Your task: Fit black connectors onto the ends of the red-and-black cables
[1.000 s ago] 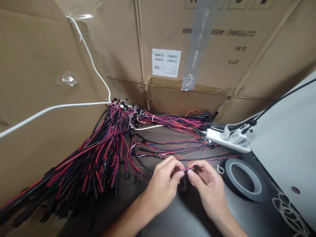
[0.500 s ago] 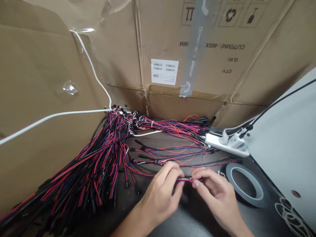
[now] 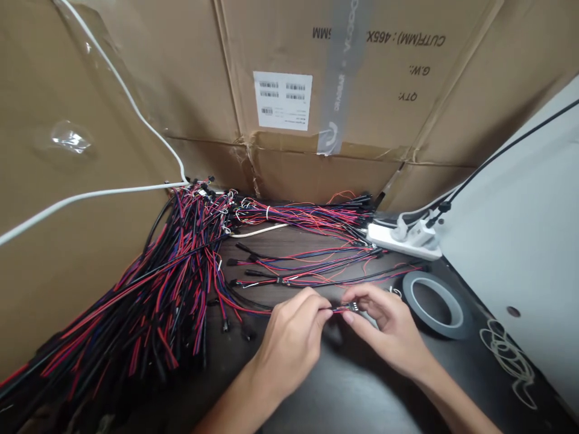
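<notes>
Far left, a cardboard sheet (image 3: pixel 67 241) stands upright, with one white cable (image 3: pixel 85 196) running across it toward the corner. Against its foot lies a big heap of wires (image 3: pixel 149 301), red, black and some blue, too many and too tangled to count; most strands end in small black plugs. The heap fans from the lower left up to the back corner. On the dark bench (image 3: pixel 344 398) behind the hands, a tied bundle of thinner wires (image 3: pixel 307 216) lies along the back wall, and a few loose wires (image 3: pixel 312 274) lie spread flat just in front of it. Left hand (image 3: pixel 289 340): thumb and forefinger pinched shut on the left end of the short wire piece (image 3: pixel 340 308). The piece is thin, red and dark strands side by side, with a small black plug at its right end; it is held level just above the bench, between the two hands, near the front centre. Right hand (image 3: pixel 389 328): fingertips closed on the plug end of the same piece, other fingers curled loosely. Behind, a cardboard box (image 3: pixel 362 120) bears one white label (image 3: pixel 283 100) and one strip of grey tape (image 3: pixel 339 66). Right of the hands: one white power strip (image 3: pixel 400 241) with plugs in it, one roll of tape (image 3: pixel 435 304) lying flat, and a small cluster of rubber bands (image 3: pixel 509 358), count unclear. One black cable (image 3: pixel 502 150) runs along the pale wall.
</notes>
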Available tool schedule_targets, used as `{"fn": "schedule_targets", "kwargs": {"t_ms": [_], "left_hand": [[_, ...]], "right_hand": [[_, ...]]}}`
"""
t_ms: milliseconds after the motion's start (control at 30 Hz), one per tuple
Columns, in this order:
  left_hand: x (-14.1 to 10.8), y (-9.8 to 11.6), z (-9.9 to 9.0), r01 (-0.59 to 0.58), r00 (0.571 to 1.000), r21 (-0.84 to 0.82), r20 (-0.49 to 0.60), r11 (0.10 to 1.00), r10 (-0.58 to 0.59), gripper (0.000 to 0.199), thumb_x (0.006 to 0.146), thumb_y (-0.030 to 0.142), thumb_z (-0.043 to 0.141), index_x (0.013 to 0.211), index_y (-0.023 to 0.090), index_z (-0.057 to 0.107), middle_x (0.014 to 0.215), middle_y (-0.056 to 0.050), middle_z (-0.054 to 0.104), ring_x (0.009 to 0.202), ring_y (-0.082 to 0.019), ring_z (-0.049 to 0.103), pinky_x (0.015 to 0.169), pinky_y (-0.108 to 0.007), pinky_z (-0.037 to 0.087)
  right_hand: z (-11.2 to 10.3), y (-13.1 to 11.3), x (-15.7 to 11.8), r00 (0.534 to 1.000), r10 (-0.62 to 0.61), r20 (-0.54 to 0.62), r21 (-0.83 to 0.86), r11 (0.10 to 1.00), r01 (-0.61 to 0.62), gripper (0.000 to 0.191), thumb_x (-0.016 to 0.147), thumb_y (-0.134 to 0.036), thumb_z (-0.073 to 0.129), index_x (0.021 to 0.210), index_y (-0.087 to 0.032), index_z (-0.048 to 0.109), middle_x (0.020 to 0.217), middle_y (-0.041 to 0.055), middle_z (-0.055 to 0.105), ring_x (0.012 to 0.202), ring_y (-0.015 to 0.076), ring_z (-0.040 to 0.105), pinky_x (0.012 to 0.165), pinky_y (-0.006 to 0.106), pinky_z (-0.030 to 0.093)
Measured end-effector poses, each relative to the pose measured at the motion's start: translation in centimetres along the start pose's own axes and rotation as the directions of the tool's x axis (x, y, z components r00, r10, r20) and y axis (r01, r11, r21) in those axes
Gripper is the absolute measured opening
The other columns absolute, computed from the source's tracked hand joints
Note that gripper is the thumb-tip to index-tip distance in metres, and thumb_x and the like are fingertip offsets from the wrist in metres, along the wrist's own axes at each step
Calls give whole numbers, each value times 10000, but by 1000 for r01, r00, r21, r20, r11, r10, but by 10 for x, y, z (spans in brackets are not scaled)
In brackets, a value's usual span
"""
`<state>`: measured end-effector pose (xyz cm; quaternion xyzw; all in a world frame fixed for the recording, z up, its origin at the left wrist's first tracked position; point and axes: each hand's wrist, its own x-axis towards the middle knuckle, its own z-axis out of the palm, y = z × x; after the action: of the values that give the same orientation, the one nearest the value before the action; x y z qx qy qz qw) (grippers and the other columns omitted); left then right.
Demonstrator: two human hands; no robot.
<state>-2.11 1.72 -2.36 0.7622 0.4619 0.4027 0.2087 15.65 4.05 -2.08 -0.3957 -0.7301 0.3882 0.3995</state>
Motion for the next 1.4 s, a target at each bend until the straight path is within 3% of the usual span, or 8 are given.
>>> {"fn": "schedule_targets", "kwargs": {"t_ms": [333,500,633,800,1000,1100,1300,1400], "left_hand": [[4,-1,-4,148,985,-2,90,989,-147,138,885,156,472,822,167,595,781,-10,605,709,-117,558,646,-228,396],[6,-6,-8,147,987,26,67,989,-148,94,868,161,505,875,181,596,832,-5,637,772,-125,586,692,-229,426],[7,-7,-12,178,982,32,66,984,-180,79,854,192,533,862,192,611,841,-9,651,788,-137,599,717,-240,461],[9,-4,-11,85,995,116,45,990,-91,134,880,178,481,909,200,610,839,-13,652,776,-134,609,699,-234,477],[6,0,-9,-113,991,236,-43,965,127,127,868,125,482,940,172,576,801,-24,624,724,-126,599,665,-223,462],[6,7,-5,-143,986,249,-44,958,159,166,864,91,468,985,167,551,839,-35,622,751,-132,599,684,-232,463],[7,26,-1,-34,999,194,19,980,31,159,867,108,440,961,181,546,886,-41,608,797,-140,593,680,-236,456],[8,29,-11,40,996,219,75,975,-57,160,873,156,433,951,187,569,867,-38,616,802,-156,591,712,-268,451]], "right_hand": [[-12,2,2,996,81,-27,29,996,-81,82,779,-249,633,816,-176,634,742,32,630,635,132,576,588,236,454],[-31,5,7,955,190,-228,324,940,-110,93,663,-162,682,738,-160,627,654,7,568,499,79,451,441,194,329],[-47,-1,14,862,284,-420,649,758,66,86,583,-156,626,637,-158,560,560,-20,464,450,68,374,409,196,259],[-42,-8,17,832,390,-395,757,651,54,171,652,-222,660,678,-173,499,552,-45,398,456,61,346,411,182,255],[-15,-4,15,868,484,-109,798,563,-213,332,669,-337,747,712,-168,465,568,-52,437,446,56,400,402,174,255],[-9,-7,15,859,508,-60,810,528,-256,365,664,-375,761,745,-165,473,573,-47,467,464,64,443,407,172,290],[-29,-17,19,807,549,-218,870,483,-94,400,600,-333,803,790,-179,487,674,-33,531,489,58,459,400,164,334],[-50,-16,20,737,591,-329,891,452,35,351,617,-306,780,768,-177,490,678,-37,508,479,45,424,372,150,317]]}}
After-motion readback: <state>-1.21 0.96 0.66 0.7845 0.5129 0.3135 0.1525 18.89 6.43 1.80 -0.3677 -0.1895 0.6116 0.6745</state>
